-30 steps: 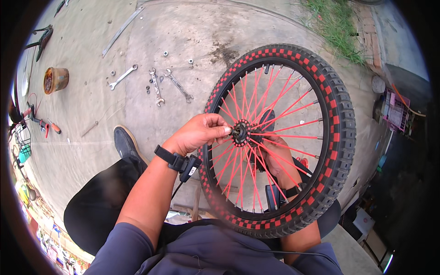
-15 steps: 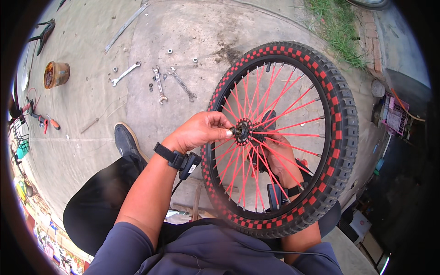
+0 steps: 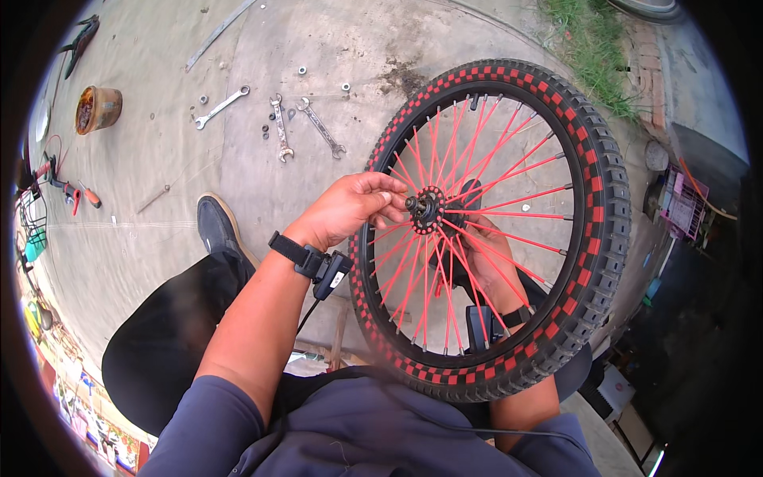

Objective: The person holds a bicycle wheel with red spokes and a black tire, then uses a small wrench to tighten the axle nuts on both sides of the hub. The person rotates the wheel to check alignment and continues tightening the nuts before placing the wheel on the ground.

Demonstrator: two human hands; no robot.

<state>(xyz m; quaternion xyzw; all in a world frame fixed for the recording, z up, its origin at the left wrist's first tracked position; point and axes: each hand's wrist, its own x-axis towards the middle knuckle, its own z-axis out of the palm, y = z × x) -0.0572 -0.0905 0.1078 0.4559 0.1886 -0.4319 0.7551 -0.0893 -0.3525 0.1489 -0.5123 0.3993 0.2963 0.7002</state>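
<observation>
A bicycle wheel (image 3: 600,238) with red spokes and a black tyre checked in red stands tilted in front of me. My left hand (image 3: 369,204) is at the near side of the hub (image 3: 429,211), its bent fingers slightly apart just left of the dark axle end (image 3: 412,203). Nothing shows between those fingers. Behind the spokes, my right hand (image 3: 486,250) closes around the far side of the hub; spokes partly cover its fingers. Each wrist wears a black strap with a small device.
On the concrete lie a combination wrench (image 3: 222,107), two worn open-end wrenches (image 3: 281,129) and several small nuts (image 3: 346,87). A brown-stained tub (image 3: 99,109) and an orange-handled screwdriver (image 3: 93,198) are at the left. Grass (image 3: 592,52) grows at the far right.
My left fingers have come off the axle end, which they were pinching, and now sit just beside it. The wheel has shifted slightly; my right hand stays at the hub.
</observation>
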